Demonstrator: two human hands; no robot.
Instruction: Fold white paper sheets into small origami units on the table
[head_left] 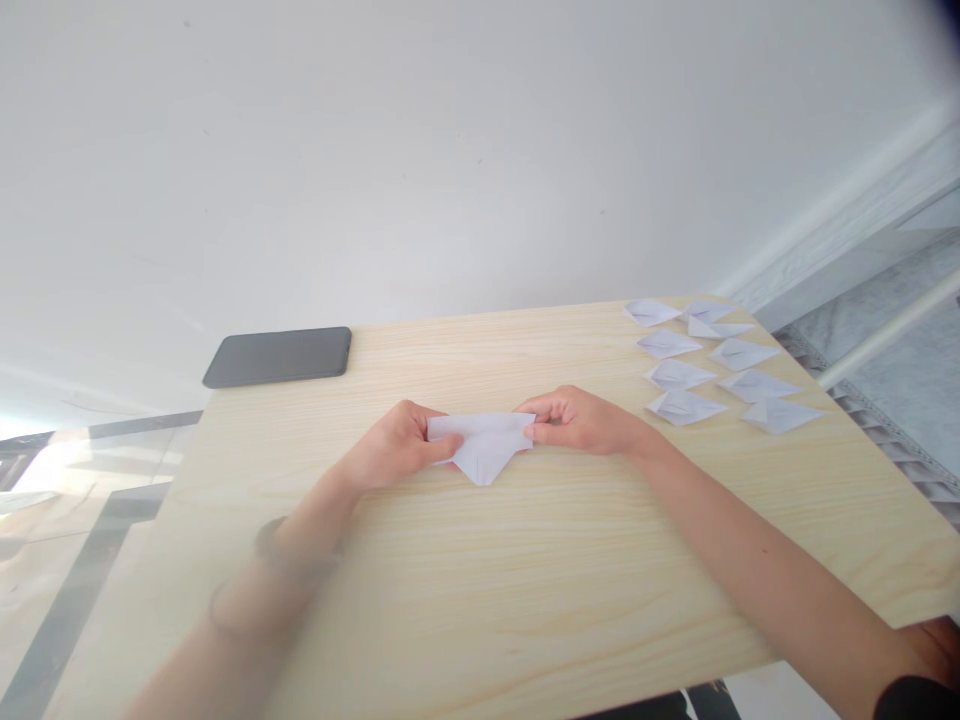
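A partly folded sheet of white paper (484, 440) is held over the middle of the wooden table. It has a straight upper edge and a pointed flap hanging toward me. My left hand (405, 442) pinches its left end, the thumb lying across the front and the fingers behind. At the right end, my right hand (574, 420) grips the paper between thumb and fingers. Both hands are closed on the same sheet. The fingertips behind the paper are partly hidden.
Several folded white paper pieces (684, 407) lie in two rough columns at the table's far right. A dark phone-like slab (277, 357) rests at the far left corner. The pale wooden table (480, 590) meets a white wall (450, 160) at the back.
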